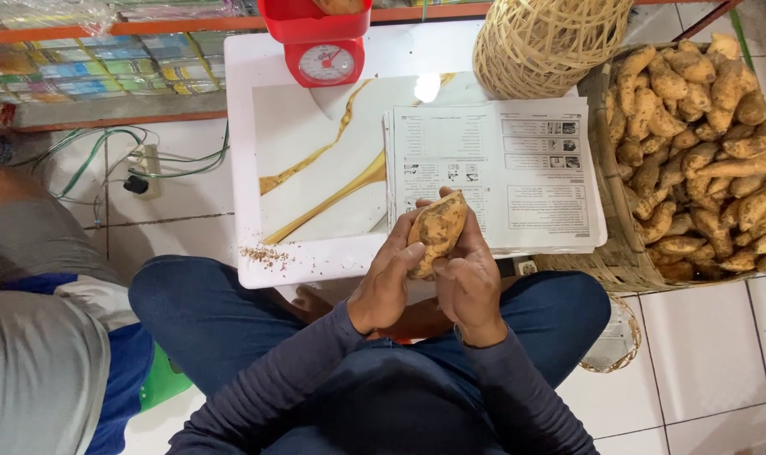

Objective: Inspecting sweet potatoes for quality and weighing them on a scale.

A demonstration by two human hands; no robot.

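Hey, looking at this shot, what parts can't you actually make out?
Head view only:
- Scale: its tray and what lies in it are cut off by the top edge; dial too small to read.
- Sweet potato: its lower end is hidden by the left hand and right hand.
- Woven cover: top cut off.
- Basket: right side runs past the frame edge.

The person wears a dark grey-blue long-sleeved top, its sleeves ending at the wrists, and dark blue jeans. Both hands and a foot are bare.
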